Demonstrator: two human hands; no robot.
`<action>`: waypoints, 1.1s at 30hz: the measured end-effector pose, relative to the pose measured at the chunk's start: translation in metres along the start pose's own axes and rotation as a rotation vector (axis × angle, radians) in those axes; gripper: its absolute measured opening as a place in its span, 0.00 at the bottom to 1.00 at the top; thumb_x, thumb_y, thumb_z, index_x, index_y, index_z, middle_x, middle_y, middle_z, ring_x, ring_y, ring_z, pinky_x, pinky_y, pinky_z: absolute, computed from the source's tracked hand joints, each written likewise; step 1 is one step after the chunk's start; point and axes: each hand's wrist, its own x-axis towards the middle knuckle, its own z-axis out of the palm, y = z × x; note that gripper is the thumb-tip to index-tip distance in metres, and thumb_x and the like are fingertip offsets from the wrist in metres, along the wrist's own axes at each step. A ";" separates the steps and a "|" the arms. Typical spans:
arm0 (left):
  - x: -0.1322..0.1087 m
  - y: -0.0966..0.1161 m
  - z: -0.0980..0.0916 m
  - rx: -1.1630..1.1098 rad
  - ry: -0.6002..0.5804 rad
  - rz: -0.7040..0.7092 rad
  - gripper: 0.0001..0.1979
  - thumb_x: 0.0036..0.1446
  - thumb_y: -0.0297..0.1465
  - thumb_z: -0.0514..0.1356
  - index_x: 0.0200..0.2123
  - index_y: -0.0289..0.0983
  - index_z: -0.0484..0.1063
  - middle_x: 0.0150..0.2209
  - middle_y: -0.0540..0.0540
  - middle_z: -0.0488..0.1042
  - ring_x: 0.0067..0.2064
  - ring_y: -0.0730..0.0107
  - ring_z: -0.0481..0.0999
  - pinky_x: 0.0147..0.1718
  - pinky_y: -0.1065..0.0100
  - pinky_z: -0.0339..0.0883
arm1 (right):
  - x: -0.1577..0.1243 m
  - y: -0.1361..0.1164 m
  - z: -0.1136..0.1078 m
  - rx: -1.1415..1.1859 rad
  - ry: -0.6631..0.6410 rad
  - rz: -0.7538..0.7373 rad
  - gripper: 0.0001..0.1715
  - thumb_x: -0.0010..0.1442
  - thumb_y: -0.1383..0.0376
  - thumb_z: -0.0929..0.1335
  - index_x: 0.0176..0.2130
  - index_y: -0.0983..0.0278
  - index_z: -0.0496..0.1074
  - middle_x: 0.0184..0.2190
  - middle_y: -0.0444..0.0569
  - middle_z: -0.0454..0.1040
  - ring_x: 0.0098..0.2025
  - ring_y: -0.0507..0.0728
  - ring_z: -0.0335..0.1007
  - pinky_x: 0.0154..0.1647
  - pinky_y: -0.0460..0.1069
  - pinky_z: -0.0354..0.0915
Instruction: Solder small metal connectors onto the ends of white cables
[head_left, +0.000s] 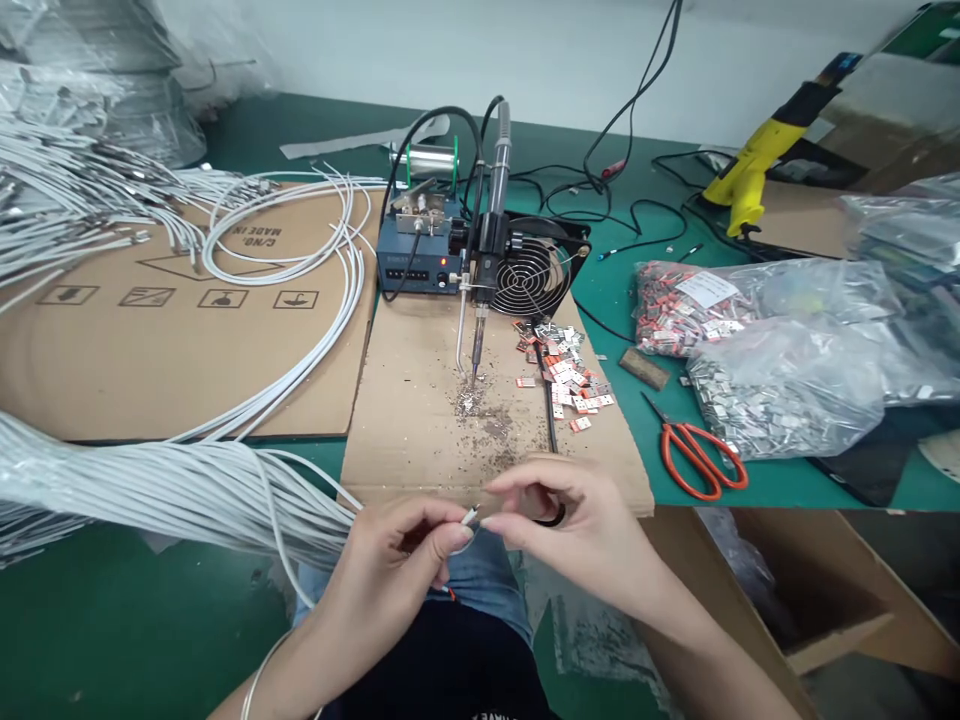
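My left hand (409, 560) pinches a white cable (470, 516) near its end, thumb against forefinger, above my lap. A short orange-red wire end (448, 592) shows just below that hand. Close to the cable's tip is my right hand (566, 520), its thumb and forefinger apart with a small gap between them. The other right fingers curl behind, partly hidden, and a dark curved piece shows there that I cannot make out. Beyond the hands, a soldering iron (487, 250) hangs tip down in a stand over cardboard (405, 420) strewn with solder bits.
Small metal connectors (574, 375) lie right of the iron tip, before a black fan (529, 280). A blue control box (416, 262) and solder spool (431, 160) stand behind. Bundled white cables (187, 490) lie left. Red-handled scissors (701, 460) and bagged connectors (780, 395) are right.
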 end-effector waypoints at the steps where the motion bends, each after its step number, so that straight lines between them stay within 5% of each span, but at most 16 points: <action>1: 0.000 0.001 0.000 0.067 -0.010 0.049 0.05 0.56 0.27 0.58 0.29 0.37 0.73 0.18 0.54 0.67 0.18 0.77 0.67 0.18 0.75 0.60 | 0.002 0.000 0.000 0.031 -0.060 0.019 0.03 0.51 0.66 0.71 0.30 0.64 0.75 0.20 0.42 0.69 0.22 0.49 0.60 0.20 0.44 0.55; 7: -0.001 0.001 -0.001 0.313 -0.005 0.246 0.06 0.57 0.25 0.57 0.31 0.37 0.74 0.21 0.51 0.69 0.22 0.75 0.67 0.22 0.74 0.58 | 0.005 0.000 0.002 0.098 -0.182 0.004 0.07 0.49 0.72 0.69 0.22 0.65 0.70 0.18 0.40 0.64 0.21 0.48 0.56 0.21 0.45 0.51; 14: 0.003 0.001 0.011 -0.385 -0.079 -0.228 0.13 0.50 0.37 0.63 0.21 0.35 0.68 0.14 0.54 0.68 0.15 0.78 0.66 0.18 0.76 0.60 | 0.000 0.019 0.043 0.855 0.138 -0.053 0.08 0.48 0.72 0.71 0.22 0.63 0.71 0.19 0.41 0.65 0.20 0.48 0.57 0.18 0.43 0.52; 20: 0.005 0.008 0.013 -0.583 -0.041 -0.300 0.16 0.42 0.40 0.68 0.20 0.33 0.69 0.15 0.52 0.71 0.14 0.78 0.68 0.16 0.77 0.59 | 0.001 0.017 0.063 1.216 0.212 -0.001 0.10 0.53 0.62 0.70 0.23 0.61 0.68 0.17 0.38 0.60 0.18 0.47 0.53 0.17 0.43 0.52; 24: 0.004 0.009 0.007 -0.514 0.007 -0.283 0.12 0.45 0.36 0.67 0.23 0.34 0.71 0.17 0.52 0.72 0.14 0.79 0.68 0.15 0.78 0.59 | 0.002 0.017 0.034 0.822 0.185 0.018 0.05 0.49 0.67 0.72 0.28 0.61 0.72 0.21 0.40 0.66 0.21 0.47 0.56 0.21 0.43 0.54; 28: 0.001 0.005 0.004 -0.383 -0.028 -0.206 0.06 0.50 0.31 0.63 0.24 0.35 0.72 0.14 0.55 0.68 0.14 0.80 0.65 0.16 0.79 0.58 | 0.003 0.012 0.009 0.406 -0.104 0.069 0.06 0.48 0.69 0.72 0.31 0.63 0.75 0.20 0.40 0.66 0.20 0.47 0.54 0.19 0.44 0.52; 33: -0.002 0.005 0.001 -0.221 -0.070 -0.175 0.04 0.50 0.28 0.62 0.25 0.35 0.74 0.14 0.55 0.67 0.17 0.80 0.65 0.17 0.79 0.58 | 0.011 0.002 -0.004 0.168 -0.265 0.000 0.03 0.49 0.70 0.71 0.25 0.66 0.73 0.17 0.40 0.62 0.20 0.47 0.53 0.18 0.44 0.49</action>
